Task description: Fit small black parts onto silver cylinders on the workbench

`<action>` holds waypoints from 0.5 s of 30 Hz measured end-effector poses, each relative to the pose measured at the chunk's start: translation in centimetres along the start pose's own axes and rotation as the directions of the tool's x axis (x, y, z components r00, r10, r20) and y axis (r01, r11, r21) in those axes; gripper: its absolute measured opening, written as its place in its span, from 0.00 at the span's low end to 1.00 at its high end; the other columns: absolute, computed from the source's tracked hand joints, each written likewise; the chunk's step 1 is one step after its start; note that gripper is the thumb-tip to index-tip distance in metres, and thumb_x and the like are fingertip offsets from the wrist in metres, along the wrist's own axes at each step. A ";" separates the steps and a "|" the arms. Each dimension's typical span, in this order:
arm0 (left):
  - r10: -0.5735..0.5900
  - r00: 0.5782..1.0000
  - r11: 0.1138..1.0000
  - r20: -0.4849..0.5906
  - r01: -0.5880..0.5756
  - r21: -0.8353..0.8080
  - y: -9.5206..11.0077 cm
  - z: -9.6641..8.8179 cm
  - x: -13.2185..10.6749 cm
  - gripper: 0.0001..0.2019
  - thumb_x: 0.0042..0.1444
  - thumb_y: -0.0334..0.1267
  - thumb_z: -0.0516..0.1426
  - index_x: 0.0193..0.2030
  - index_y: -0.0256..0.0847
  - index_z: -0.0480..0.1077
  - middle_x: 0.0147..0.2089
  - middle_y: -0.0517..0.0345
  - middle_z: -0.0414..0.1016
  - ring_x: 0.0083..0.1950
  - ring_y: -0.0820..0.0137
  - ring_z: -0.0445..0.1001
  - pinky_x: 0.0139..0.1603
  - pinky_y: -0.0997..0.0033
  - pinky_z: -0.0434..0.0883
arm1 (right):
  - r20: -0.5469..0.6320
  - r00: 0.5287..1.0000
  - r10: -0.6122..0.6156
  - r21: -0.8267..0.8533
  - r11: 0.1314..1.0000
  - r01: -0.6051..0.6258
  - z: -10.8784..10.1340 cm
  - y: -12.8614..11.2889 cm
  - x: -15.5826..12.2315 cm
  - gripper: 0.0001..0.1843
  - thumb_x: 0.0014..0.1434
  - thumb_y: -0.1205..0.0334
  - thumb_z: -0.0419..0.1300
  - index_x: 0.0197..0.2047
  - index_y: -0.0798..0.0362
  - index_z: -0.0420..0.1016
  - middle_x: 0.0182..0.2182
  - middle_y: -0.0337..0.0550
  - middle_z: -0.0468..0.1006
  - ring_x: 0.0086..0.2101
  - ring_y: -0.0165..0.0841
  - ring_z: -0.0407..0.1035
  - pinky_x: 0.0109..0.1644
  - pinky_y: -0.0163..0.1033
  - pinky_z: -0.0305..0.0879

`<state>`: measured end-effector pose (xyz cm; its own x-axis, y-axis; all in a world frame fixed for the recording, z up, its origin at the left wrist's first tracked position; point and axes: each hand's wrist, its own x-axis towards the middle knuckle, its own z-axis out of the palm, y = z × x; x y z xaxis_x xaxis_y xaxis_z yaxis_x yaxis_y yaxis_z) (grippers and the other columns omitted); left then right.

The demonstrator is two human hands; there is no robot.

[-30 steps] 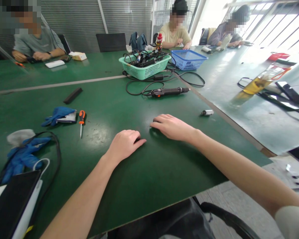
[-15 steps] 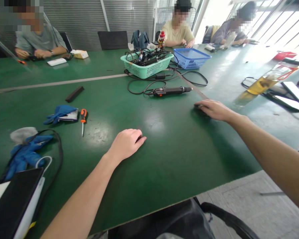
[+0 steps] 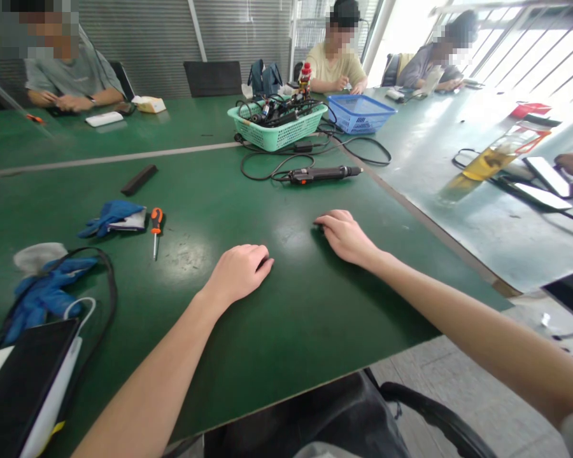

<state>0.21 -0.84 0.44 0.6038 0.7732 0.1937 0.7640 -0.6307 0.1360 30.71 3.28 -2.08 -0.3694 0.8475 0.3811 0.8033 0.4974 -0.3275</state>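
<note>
My left hand (image 3: 239, 272) rests on the green table (image 3: 267, 356), fingers curled under and thumb forward; whatever lies inside the curl, if anything, is hidden. Further right, my right hand (image 3: 346, 236) is closed low over the tabletop, and a small dark thing (image 3: 319, 226) peeks out at its fingertips. Its kind cannot be made out. Beyond both hands lies a black electric screwdriver (image 3: 322, 174) with its cable. To the left of my left hand, an orange-and-black screwdriver (image 3: 156, 224) points toward me.
A green basket (image 3: 279, 137) full of cabled tools stands beside a blue basket (image 3: 360, 117). Leftward lie a dark bar (image 3: 139, 180), blue gloves (image 3: 112, 216) and a phone-like black slab (image 3: 31, 375). A bottle of yellow liquid (image 3: 489, 162) is at right. Several people sit around.
My right hand has moved left, closer to my left hand, with the small dark thing still at its fingertips. My left hand stays in place. The view has shifted slightly.
</note>
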 end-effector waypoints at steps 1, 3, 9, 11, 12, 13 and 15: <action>-0.008 1.000 1.000 0.000 0.008 0.017 0.0 0.0 0.0 0.12 0.68 0.41 0.50 0.36 0.41 0.69 0.35 0.55 0.76 0.37 0.65 0.74 0.38 0.66 0.66 | 0.002 1.000 -0.013 0.016 1.000 0.013 1.0 -2.0 0.8 0.19 0.67 0.66 0.47 0.53 0.53 0.76 0.46 0.53 0.74 0.51 0.45 0.64 0.60 0.53 0.62; -0.030 1.000 0.998 -0.002 0.030 0.051 0.1 -0.1 -0.1 0.10 0.67 0.40 0.51 0.35 0.41 0.69 0.35 0.55 0.76 0.37 0.64 0.74 0.37 0.66 0.65 | 0.019 1.000 -0.021 0.043 0.999 0.020 2.8 -5.7 2.2 0.20 0.66 0.68 0.47 0.53 0.53 0.76 0.46 0.54 0.74 0.50 0.45 0.64 0.60 0.53 0.61; -0.124 0.992 0.988 -0.007 0.124 0.087 -0.1 -0.2 -0.3 0.10 0.66 0.38 0.50 0.36 0.41 0.70 0.36 0.53 0.77 0.35 0.64 0.74 0.34 0.67 0.64 | 0.074 0.997 0.036 0.042 0.998 -0.039 6.2 -12.5 3.8 0.19 0.65 0.70 0.47 0.52 0.56 0.76 0.45 0.56 0.73 0.50 0.46 0.64 0.60 0.53 0.60; -0.135 0.991 0.988 -0.004 0.135 0.080 -0.2 -0.2 -0.3 0.10 0.66 0.38 0.50 0.37 0.41 0.71 0.37 0.52 0.77 0.36 0.64 0.75 0.34 0.67 0.64 | 0.070 0.996 0.060 0.041 0.997 -0.063 6.5 -13.2 3.9 0.20 0.66 0.69 0.47 0.53 0.56 0.76 0.46 0.57 0.73 0.51 0.46 0.64 0.60 0.54 0.61; -0.135 0.991 0.988 -0.003 0.134 0.080 -0.2 -0.2 -0.3 0.10 0.66 0.38 0.50 0.38 0.41 0.71 0.38 0.52 0.78 0.36 0.64 0.75 0.34 0.67 0.65 | 0.063 0.996 0.064 0.048 0.997 -0.067 6.5 -13.3 3.9 0.20 0.66 0.68 0.47 0.54 0.56 0.75 0.47 0.56 0.73 0.51 0.46 0.64 0.61 0.54 0.60; -0.133 0.991 0.988 -0.004 0.133 0.081 -0.2 -0.2 -0.3 0.10 0.66 0.38 0.50 0.38 0.41 0.71 0.38 0.52 0.78 0.37 0.64 0.76 0.35 0.67 0.65 | 0.053 0.997 0.060 0.060 0.996 -0.063 6.3 -13.4 3.8 0.20 0.67 0.68 0.47 0.55 0.56 0.74 0.48 0.56 0.74 0.52 0.45 0.64 0.62 0.54 0.60; -0.133 0.991 0.987 -0.006 0.133 0.088 -0.2 -0.3 -0.3 0.10 0.66 0.38 0.50 0.38 0.41 0.71 0.39 0.53 0.78 0.37 0.64 0.76 0.35 0.67 0.66 | 0.016 0.999 0.039 0.091 0.995 -0.040 5.6 -13.2 3.6 0.21 0.68 0.66 0.47 0.58 0.57 0.72 0.52 0.56 0.74 0.55 0.45 0.64 0.64 0.53 0.59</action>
<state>-0.24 -0.98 0.64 0.4952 0.8500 0.1797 0.8548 -0.5137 0.0743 16.13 0.77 -1.20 -0.3454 0.8689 0.3544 0.7714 0.4780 -0.4201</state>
